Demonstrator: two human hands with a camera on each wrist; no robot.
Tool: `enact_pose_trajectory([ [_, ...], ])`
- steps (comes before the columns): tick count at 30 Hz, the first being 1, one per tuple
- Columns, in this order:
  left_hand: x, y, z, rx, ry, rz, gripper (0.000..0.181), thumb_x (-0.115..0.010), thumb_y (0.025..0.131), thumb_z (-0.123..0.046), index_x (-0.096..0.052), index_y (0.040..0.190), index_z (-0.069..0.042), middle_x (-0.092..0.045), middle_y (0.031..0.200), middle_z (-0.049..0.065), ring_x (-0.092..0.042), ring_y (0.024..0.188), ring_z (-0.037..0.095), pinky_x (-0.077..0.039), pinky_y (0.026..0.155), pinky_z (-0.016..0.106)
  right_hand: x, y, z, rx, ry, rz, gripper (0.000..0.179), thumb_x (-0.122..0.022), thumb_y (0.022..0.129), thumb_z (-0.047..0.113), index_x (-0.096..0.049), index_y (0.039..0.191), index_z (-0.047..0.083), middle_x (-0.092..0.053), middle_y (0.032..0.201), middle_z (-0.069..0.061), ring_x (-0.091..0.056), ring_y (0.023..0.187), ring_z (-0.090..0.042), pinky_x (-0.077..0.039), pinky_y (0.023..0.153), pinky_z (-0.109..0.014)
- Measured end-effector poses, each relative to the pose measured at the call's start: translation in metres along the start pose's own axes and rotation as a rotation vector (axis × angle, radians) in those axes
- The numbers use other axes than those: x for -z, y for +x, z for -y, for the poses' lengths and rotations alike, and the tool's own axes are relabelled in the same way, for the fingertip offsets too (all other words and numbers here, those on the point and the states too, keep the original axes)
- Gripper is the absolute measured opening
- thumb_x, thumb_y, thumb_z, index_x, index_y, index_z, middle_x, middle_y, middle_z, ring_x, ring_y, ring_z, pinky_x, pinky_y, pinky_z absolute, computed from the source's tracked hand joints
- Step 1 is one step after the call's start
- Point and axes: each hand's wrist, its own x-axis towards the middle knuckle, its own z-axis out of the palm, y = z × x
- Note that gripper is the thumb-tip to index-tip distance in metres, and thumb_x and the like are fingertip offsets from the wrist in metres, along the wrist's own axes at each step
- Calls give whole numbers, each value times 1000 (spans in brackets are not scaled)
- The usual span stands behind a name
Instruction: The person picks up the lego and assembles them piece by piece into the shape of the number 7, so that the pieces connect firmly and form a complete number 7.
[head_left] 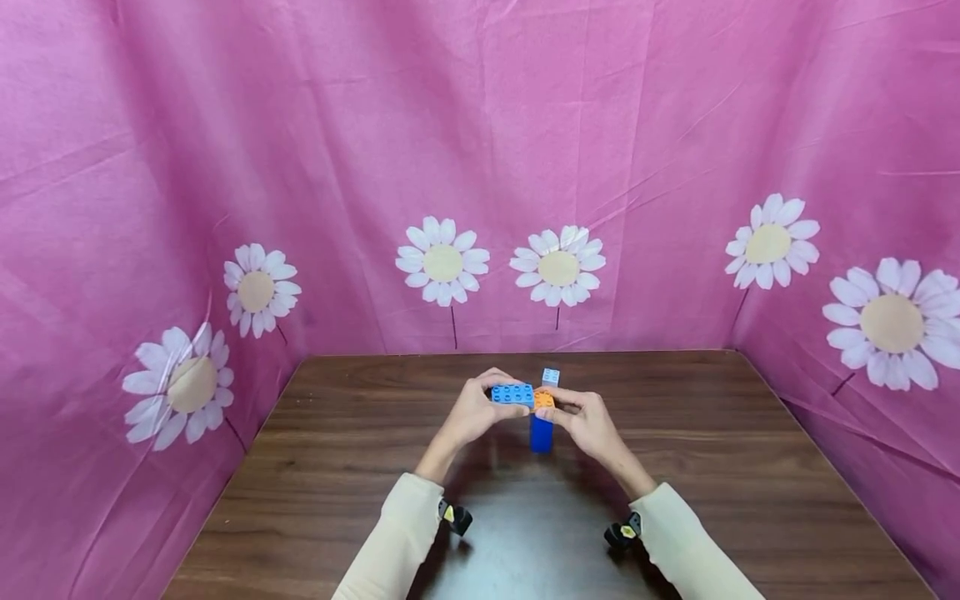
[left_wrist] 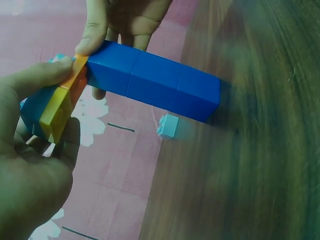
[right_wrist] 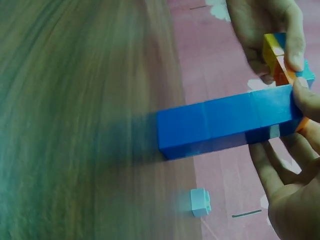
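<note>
A tower of dark blue bricks stands upright on the table, topped by an orange brick that reaches out to the left. My left hand grips a long blue brick between thumb and fingers, beside the tower's top. Under that brick sits a yellow brick, touching the orange one in the left wrist view. My right hand pinches the tower's top around the orange brick, its thumb in front and fingers behind. How the orange and yellow bricks join is partly hidden by fingers.
A small pale blue brick sits on the brown wooden table behind the tower. Pink cloth with printed daisies hangs along the table's back and both sides.
</note>
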Motion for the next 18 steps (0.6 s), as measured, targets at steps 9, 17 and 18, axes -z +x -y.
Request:
enact_pose_trajectory([
  [9, -12, -3, 11, 71, -175, -12, 48, -85, 89, -10, -64, 133, -10, -68, 128, 15, -65, 106, 19, -57, 90, 27, 5, 1, 4, -39, -9, 16, 47, -79, 99, 24, -69, 141, 6, -72, 135, -21, -76, 97, -24, -64, 82, -34],
  [17, -13, -7, 16, 83, -263, -45, 47, -85, 87, -2, -64, 129, -5, -70, 119, 9, -65, 100, 13, -56, 86, 24, 6, -4, 0, -7, -27, 46, 49, -78, 99, 22, -66, 145, 9, -70, 138, -20, -73, 102, -24, -62, 84, -30],
  [18, -12, -7, 16, 83, -266, -50, 47, -85, 87, -2, -64, 129, -5, -70, 117, 7, -65, 99, 12, -56, 86, 24, 6, -4, -1, 0, -43, 53, 50, -78, 99, 21, -65, 146, 10, -70, 139, -19, -73, 106, -26, -63, 88, -33],
])
